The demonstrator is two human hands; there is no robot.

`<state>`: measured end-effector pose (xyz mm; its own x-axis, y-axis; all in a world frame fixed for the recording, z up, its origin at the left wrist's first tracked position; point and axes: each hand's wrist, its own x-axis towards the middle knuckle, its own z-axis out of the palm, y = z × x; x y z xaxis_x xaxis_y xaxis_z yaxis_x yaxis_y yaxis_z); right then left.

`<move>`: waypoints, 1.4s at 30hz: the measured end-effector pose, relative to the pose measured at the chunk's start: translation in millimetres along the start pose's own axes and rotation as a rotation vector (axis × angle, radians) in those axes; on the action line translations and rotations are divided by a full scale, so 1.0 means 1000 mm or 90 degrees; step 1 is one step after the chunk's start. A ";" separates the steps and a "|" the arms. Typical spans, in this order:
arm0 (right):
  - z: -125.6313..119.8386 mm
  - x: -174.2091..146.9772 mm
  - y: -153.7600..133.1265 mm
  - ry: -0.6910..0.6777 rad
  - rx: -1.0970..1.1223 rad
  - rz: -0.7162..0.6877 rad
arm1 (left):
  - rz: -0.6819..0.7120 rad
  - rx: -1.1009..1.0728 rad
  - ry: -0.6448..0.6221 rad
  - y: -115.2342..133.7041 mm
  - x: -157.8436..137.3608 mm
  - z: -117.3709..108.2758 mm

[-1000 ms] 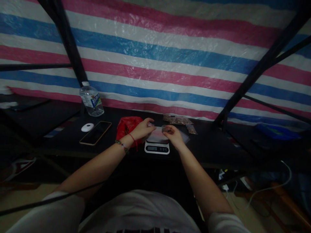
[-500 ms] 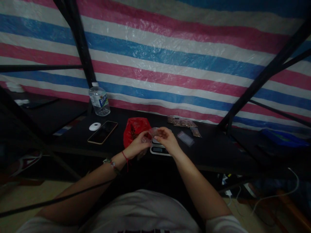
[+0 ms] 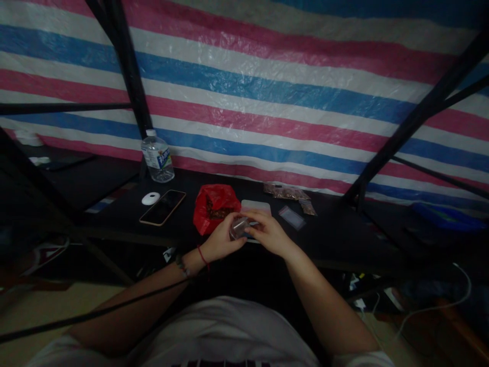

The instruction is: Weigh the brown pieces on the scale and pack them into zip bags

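tarp point(image 3: 267, 92): glossy woven plastic | bag point(image 3: 214, 206): crinkled red plastic | pouch point(image 3: 239, 228): clear plastic | table point(image 3: 336, 239): matt black

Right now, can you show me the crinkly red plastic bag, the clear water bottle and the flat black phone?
crinkly red plastic bag point(image 3: 214, 206), head view, bag's middle.
clear water bottle point(image 3: 157, 158), head view, on its label.
flat black phone point(image 3: 163, 207), head view, screen centre.

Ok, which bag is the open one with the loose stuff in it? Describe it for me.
On the black table below the striped tarp, look just beyond the left hand. The red plastic bag sits between the phone and scale; the other bags are small and clear.
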<state>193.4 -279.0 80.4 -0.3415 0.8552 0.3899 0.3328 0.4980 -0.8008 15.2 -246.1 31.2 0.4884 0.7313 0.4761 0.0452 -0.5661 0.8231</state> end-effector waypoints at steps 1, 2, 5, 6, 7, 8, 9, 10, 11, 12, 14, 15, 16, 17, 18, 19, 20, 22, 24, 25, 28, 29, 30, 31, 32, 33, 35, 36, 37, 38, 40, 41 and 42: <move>0.000 -0.001 -0.004 -0.008 -0.011 -0.007 | 0.008 0.001 0.004 0.000 -0.001 0.001; 0.000 -0.001 -0.007 -0.011 -0.024 -0.015 | 0.017 0.004 0.009 0.000 -0.002 0.002; -0.001 -0.003 -0.014 -0.010 -0.055 -0.035 | 0.033 0.012 0.029 0.000 -0.005 0.004; -0.001 -0.003 -0.015 -0.010 -0.059 -0.041 | 0.037 0.009 0.038 0.000 -0.006 0.004; -0.001 -0.004 -0.015 -0.010 -0.062 -0.044 | 0.040 0.000 0.046 -0.001 -0.006 0.005; -0.002 -0.004 -0.016 -0.009 -0.062 -0.046 | 0.041 -0.014 0.054 -0.001 -0.006 0.005; -0.002 -0.005 -0.015 -0.007 -0.060 -0.044 | 0.039 -0.030 0.062 -0.001 -0.006 0.005; -0.003 -0.005 -0.015 -0.008 -0.059 -0.039 | 0.034 -0.045 0.069 -0.001 -0.006 0.005; -0.003 -0.005 -0.015 -0.012 -0.061 -0.034 | 0.027 -0.056 0.074 -0.001 -0.006 0.005; -0.003 -0.005 -0.015 -0.018 -0.068 -0.032 | 0.019 -0.062 0.078 -0.001 -0.005 0.004; -0.001 -0.005 -0.013 -0.035 -0.092 -0.041 | 0.013 -0.058 0.083 -0.002 -0.004 0.003; 0.000 -0.005 -0.012 -0.043 -0.103 -0.048 | 0.015 -0.053 0.083 -0.003 -0.003 0.002; 0.000 -0.005 -0.009 -0.048 -0.108 -0.053 | 0.020 -0.049 0.081 -0.004 -0.002 0.001; 0.001 -0.004 -0.006 -0.047 -0.107 -0.053 | 0.021 -0.047 0.076 -0.004 -0.002 0.000; 0.001 -0.003 -0.001 -0.039 -0.102 -0.046 | 0.018 -0.047 0.072 -0.005 -0.001 -0.001; 0.001 -0.001 0.005 -0.023 -0.099 -0.035 | 0.011 -0.048 0.067 -0.005 0.000 -0.002; -0.001 0.001 0.012 0.002 -0.101 -0.022 | 0.001 -0.049 0.063 -0.005 0.001 -0.003; -0.005 0.006 0.032 0.077 -0.127 0.005 | -0.020 -0.048 0.061 -0.005 0.002 -0.003; -0.011 0.011 0.053 0.165 -0.160 0.043 | -0.036 -0.055 0.061 -0.005 0.003 -0.003; -0.013 0.013 0.064 0.207 -0.173 0.062 | -0.041 -0.061 0.058 -0.005 0.004 -0.003; -0.017 0.016 0.091 0.264 -0.232 0.112 | -0.053 -0.079 0.045 -0.007 0.004 -0.002; -0.017 0.015 0.097 0.259 -0.260 0.130 | -0.055 -0.085 0.039 -0.008 0.004 -0.001; -0.017 0.014 0.102 0.250 -0.290 0.147 | -0.057 -0.093 0.032 -0.008 0.004 -0.001; -0.017 0.013 0.104 0.241 -0.317 0.158 | -0.058 -0.103 0.026 -0.009 0.003 -0.001; -0.016 0.012 0.104 0.235 -0.338 0.161 | -0.059 -0.114 0.022 -0.009 0.003 -0.001; -0.017 0.012 0.102 0.237 -0.353 0.153 | -0.060 -0.127 0.018 -0.008 0.003 -0.001; -0.018 0.010 0.090 0.255 -0.369 0.107 | -0.062 -0.158 0.010 -0.007 0.003 -0.003; -0.019 0.010 0.080 0.261 -0.369 0.074 | -0.066 -0.176 0.004 -0.007 0.003 -0.004; -0.019 0.009 0.067 0.259 -0.364 0.041 | -0.072 -0.195 -0.003 -0.006 0.003 -0.005; -0.019 0.008 0.053 0.242 -0.352 0.006 | -0.079 -0.216 -0.011 -0.005 0.003 -0.006; -0.015 0.004 0.022 0.126 -0.301 -0.072 | -0.098 -0.271 -0.030 -0.003 0.001 -0.007; -0.012 0.002 0.008 0.052 -0.276 -0.096 | -0.110 -0.306 -0.045 -0.002 0.000 -0.007; -0.008 0.000 -0.005 -0.007 -0.254 -0.107 | -0.123 -0.343 -0.062 -0.001 -0.001 -0.006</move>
<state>199.1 -280.2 87.6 -0.4294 0.7566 0.4932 0.5846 0.6491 -0.4867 9.1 -243.9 31.7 0.5941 0.7496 0.2918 -0.2962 -0.1334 0.9458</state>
